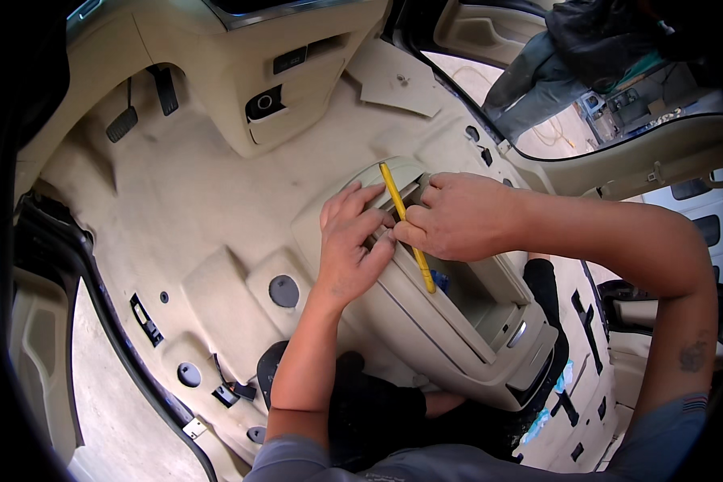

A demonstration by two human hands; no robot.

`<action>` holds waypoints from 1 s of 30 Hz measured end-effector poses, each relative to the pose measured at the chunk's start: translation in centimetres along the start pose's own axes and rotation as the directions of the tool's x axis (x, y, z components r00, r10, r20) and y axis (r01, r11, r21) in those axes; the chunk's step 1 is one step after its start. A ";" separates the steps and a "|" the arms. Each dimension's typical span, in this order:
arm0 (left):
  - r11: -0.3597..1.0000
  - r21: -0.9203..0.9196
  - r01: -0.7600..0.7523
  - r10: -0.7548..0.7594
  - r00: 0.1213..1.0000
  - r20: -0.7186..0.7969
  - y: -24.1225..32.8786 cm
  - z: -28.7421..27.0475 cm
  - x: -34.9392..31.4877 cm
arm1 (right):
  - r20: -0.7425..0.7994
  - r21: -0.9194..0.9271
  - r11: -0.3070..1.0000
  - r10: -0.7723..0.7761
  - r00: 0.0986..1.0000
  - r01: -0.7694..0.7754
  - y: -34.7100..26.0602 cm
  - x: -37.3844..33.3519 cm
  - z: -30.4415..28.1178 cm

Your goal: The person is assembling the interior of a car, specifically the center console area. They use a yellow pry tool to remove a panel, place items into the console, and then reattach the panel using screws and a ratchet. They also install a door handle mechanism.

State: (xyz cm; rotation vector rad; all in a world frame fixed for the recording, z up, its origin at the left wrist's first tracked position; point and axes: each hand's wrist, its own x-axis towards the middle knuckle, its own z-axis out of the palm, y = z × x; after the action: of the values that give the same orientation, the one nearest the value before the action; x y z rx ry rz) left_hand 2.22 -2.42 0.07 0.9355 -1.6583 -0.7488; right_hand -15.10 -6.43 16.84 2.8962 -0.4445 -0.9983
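Observation:
A beige centre console (442, 341) with an open, long compartment lies in front of me, between my legs. My right hand (462, 217) is closed over the compartment's far end, its fingers pinched against a slim yellow stick-shaped tool (395, 191). The tool slants across the console, and my fingers cover part of its middle. My left hand (349, 237) lies on the console's left edge with fingers spread and slightly bent. Its fingertips are close to the tool and to my right hand. Deep in the compartment a small blue thing (439, 279) shows, too small to name.
Beige carpet (209, 201) covers the car floor, with pedals (123, 124) far left and a dashboard centre (297, 88) ahead. A loose beige panel (398, 76) lies far right. A dark connector (237, 391) sticks up at lower left. Another person (538, 72) is outside the right door opening.

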 end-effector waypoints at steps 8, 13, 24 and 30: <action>0.990 -0.140 -0.031 0.038 0.998 0.047 -2.1 -0.7 0.0 | 0.434 0.834 0.029 0.582 0.687 -0.551 -0.7 3.3 0.0; 0.997 -0.047 -0.065 0.068 0.996 0.055 -1.0 -0.7 0.1 | 0.402 0.865 0.069 0.497 0.769 -0.497 -1.5 1.8 -0.9; 0.994 -0.083 -0.065 0.067 0.998 0.021 -1.4 -0.5 0.2 | -0.373 0.067 0.957 -0.238 0.897 0.282 1.9 0.6 0.3; 0.992 -0.118 -0.051 0.051 0.999 0.003 -1.8 -0.3 0.0 | 0.085 0.044 0.993 -0.118 0.989 0.114 1.4 2.8 -1.4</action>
State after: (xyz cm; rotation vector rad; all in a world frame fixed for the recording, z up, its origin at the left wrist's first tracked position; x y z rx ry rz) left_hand 2.95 -3.36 -1.38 0.8057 -1.6186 -0.8060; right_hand -12.47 -8.60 16.51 2.9515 -0.3057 -1.1488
